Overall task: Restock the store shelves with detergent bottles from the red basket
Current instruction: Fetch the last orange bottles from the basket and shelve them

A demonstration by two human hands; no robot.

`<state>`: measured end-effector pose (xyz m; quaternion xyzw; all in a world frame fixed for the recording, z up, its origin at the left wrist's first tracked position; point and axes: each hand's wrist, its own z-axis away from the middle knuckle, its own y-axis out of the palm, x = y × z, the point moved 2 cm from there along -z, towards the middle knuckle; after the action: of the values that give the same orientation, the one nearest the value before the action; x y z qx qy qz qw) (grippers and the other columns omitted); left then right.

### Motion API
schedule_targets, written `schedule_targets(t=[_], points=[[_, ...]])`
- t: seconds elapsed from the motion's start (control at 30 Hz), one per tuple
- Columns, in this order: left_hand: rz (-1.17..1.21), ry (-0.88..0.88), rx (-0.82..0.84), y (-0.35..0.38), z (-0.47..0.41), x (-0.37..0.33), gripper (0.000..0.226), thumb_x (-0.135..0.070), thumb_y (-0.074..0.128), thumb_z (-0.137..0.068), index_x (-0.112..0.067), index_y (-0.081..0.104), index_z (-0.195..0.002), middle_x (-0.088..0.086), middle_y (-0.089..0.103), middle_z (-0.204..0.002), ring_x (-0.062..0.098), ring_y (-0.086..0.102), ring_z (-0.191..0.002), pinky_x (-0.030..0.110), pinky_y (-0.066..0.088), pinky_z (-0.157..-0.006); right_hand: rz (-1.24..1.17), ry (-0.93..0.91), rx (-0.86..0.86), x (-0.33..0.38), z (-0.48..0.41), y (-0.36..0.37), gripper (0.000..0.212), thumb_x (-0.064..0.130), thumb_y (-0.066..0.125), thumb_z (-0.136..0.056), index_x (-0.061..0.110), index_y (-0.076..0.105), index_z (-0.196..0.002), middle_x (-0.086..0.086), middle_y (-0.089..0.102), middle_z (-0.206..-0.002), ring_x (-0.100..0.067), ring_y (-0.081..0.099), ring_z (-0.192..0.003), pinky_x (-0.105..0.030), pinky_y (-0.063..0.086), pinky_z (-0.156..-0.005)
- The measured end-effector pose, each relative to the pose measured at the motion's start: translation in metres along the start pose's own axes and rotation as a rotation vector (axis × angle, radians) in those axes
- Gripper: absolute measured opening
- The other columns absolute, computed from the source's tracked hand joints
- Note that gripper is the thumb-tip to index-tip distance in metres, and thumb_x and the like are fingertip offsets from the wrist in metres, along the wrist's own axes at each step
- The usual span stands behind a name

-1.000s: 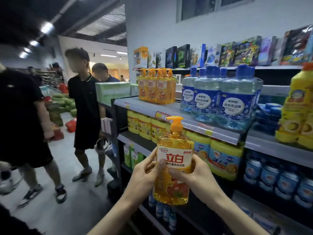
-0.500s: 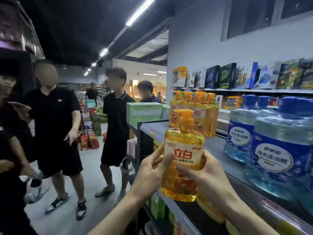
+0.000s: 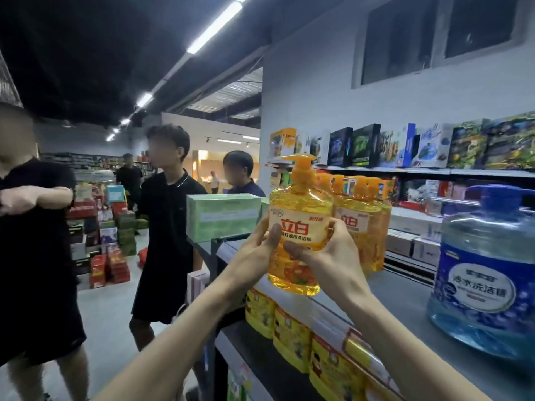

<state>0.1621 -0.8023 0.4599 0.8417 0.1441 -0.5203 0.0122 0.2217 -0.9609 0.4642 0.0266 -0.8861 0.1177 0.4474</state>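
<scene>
The grey shelf point(image 3: 405, 302) runs off the frame at the right and bottom, and both forearms cover part of its front edge. On it, the big blue jug point(image 3: 486, 273) is cut off at the right edge. The yellow packs point(image 3: 289, 337) on the level below are half hidden under the shelf lip, their print too blurred to read.

A row of yellow bottles point(image 3: 367, 224) stands at the shelf's far end, mostly hidden behind the detergent bottle point(image 3: 301, 218). That one is held upright over the front edge, just in front of the row. Whether its base touches the shelf cannot be told.

The left hand point(image 3: 254, 253) and right hand point(image 3: 330, 253) grip its sides, with the thumbs pressed across the front below the label and the other fingers curled out of sight behind.
</scene>
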Motion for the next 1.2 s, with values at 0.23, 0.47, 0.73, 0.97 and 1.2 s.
schedule_targets(t=[0.23, 0.47, 0.73, 0.97, 1.2], points=[[0.066, -0.060, 0.057, -0.038, -0.103, 0.053, 0.044, -0.053, 0.037, -0.109, -0.046, 0.042, -0.153, -0.014, 0.060, -0.143, 0.010, 0.057, -0.131, 0.033, 0.047, -0.098, 0.157, 0.059, -0.128, -0.053, -0.086, 0.059, 0.076, 0.044, 0.099, -0.067, 0.021, 0.051, -0.122, 0.008, 0.073, -0.111, -0.012, 0.073, -0.100, -0.042, 0.066, -0.085], [0.146, -0.129, 0.062, -0.059, -0.160, 0.093, 0.030, -0.045, 0.032, -0.114, -0.047, 0.045, -0.140, -0.018, 0.064, -0.123, -0.010, 0.054, -0.101, 0.019, 0.046, -0.075, 0.213, 0.112, -0.140, -0.089, -0.131, 0.101, 0.079, 0.050, 0.097, -0.069, 0.019, 0.047, -0.121, 0.005, 0.071, -0.114, -0.018, 0.074, -0.104, -0.044, 0.065, -0.091], [0.156, -0.085, 0.099, -0.071, -0.184, 0.122, 0.036, -0.047, 0.038, -0.112, -0.045, 0.042, -0.147, -0.011, 0.065, -0.133, 0.007, 0.060, -0.120, 0.035, 0.049, -0.099, 0.335, 0.116, -0.040, -0.090, -0.139, 0.108, 0.078, 0.047, 0.086, -0.086, 0.018, 0.035, -0.137, 0.003, 0.065, -0.131, -0.019, 0.068, -0.120, -0.027, 0.057, -0.091], [-0.242, -0.042, 0.215, -0.085, -0.176, 0.145, 0.089, -0.049, 0.075, -0.092, -0.032, 0.024, -0.163, -0.015, 0.057, -0.138, 0.014, 0.053, -0.138, 0.046, 0.040, -0.121, 0.659, 0.093, 0.132, -0.114, -0.133, 0.093, 0.059, 0.057, 0.076, -0.088, 0.029, 0.060, -0.138, 0.017, 0.073, -0.114, 0.003, 0.067, -0.086, -0.005, 0.049, -0.062], [-0.192, -0.079, 0.259, -0.093, -0.200, 0.149, 0.081, -0.038, 0.079, -0.091, -0.031, 0.035, -0.159, -0.008, 0.060, -0.144, 0.014, 0.051, -0.139, 0.048, 0.042, -0.120, 0.656, 0.099, 0.119, -0.112, -0.149, 0.104, 0.053, 0.046, 0.083, -0.089, 0.023, 0.070, -0.135, 0.010, 0.077, -0.114, 0.001, 0.068, -0.081, -0.003, 0.048, -0.064]])
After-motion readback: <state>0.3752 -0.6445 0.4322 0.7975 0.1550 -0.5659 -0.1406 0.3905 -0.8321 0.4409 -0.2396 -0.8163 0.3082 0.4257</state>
